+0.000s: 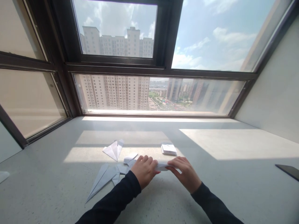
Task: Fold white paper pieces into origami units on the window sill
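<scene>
Between my two hands a narrow folded white paper (162, 166) is held just above the white sill. My left hand (145, 170) has its fingers closed round the paper's left end. At the right end my right hand (184, 173) pinches it between thumb and fingers. Left of my left hand lie several folded paper pieces: a long pointed one (101, 181), a fan-shaped one (114, 150) farther back, and smaller ones (122, 168) partly hidden by my left hand and sleeve. A small stack of folded paper (168, 148) rests behind my hands.
The pale sill (221, 193) spreads around my hands, with bands of sunlight. A dark flat object (289, 171) lies at the right edge, and a white piece (3, 176) at the far left. A dark window frame (154, 115) borders the back.
</scene>
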Demonstrator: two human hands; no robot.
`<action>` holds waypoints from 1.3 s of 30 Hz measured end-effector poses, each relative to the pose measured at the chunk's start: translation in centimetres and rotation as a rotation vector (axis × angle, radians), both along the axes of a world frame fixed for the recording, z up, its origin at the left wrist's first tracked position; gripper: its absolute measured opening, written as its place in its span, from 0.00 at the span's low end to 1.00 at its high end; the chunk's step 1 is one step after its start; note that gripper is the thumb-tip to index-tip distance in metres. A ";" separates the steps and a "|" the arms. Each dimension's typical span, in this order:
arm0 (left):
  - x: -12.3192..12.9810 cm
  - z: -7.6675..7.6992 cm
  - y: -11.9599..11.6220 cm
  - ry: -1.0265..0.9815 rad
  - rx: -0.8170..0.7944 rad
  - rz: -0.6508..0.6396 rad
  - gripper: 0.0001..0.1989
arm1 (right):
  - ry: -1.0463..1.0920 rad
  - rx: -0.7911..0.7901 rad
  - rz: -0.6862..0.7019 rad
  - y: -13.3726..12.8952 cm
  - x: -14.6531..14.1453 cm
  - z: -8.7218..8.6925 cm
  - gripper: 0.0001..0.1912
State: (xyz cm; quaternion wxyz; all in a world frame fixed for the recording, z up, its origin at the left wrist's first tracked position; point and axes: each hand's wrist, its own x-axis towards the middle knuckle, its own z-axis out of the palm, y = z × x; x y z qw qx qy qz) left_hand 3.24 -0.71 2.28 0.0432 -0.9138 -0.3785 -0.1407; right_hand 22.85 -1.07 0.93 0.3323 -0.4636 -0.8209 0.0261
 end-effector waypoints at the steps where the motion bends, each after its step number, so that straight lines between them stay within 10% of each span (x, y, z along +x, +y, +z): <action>1: 0.5 -0.3 0.0 0.056 -0.005 -0.002 0.15 | -0.008 -0.027 0.003 -0.3 0.3 -0.2 0.10; 9: 2.0 -0.9 0.1 0.013 -0.140 -0.022 0.13 | 0.118 -0.164 -0.016 -1.2 1.3 -0.7 0.12; 18: 4.1 -1.9 4.5 -0.232 -0.476 0.213 0.16 | 0.522 -0.731 -0.130 3.4 5.6 -0.7 0.14; 39: 8.2 -0.9 6.5 -0.202 -0.340 0.490 0.29 | 0.198 -0.382 -0.461 7.6 8.6 -1.6 0.18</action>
